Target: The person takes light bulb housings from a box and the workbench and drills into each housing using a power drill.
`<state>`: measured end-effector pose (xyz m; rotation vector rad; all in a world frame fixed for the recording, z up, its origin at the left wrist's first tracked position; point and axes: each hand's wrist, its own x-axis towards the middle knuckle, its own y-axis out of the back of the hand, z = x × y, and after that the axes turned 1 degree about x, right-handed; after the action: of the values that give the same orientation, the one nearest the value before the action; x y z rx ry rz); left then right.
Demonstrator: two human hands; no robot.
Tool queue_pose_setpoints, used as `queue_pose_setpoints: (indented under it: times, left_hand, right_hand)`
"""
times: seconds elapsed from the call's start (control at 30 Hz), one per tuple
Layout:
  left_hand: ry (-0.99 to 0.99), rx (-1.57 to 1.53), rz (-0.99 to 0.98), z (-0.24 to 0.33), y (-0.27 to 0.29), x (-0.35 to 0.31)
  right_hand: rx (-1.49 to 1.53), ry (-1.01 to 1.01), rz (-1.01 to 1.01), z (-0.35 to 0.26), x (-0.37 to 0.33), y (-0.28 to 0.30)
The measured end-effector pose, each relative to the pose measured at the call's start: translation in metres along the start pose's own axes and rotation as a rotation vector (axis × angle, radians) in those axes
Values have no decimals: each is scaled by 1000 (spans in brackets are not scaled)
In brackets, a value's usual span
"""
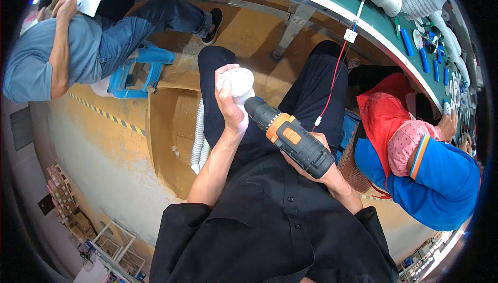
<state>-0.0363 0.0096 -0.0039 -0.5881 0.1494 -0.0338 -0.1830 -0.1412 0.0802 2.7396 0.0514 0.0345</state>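
We curl our left hand (227,98) round a white part (239,80); our right hand (326,175) grips the drill (291,136), its front end close by our left hand. We seem to be lining them up; the next move likely calls for steady hands.

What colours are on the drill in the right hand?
Black with orange parts: the drill shows best in the head view.
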Motion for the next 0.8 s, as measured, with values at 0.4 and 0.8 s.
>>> queue_pose_setpoints:
  times: [0.4,0.8]
  left_hand:
    - [-28,22,14,-15,10,8]
    - [-4,47,20,-8,6,12]
  right_hand:
    - [2,-194,-106,9,-13,6]
    - [-12,-115,-44,2,-4,8]
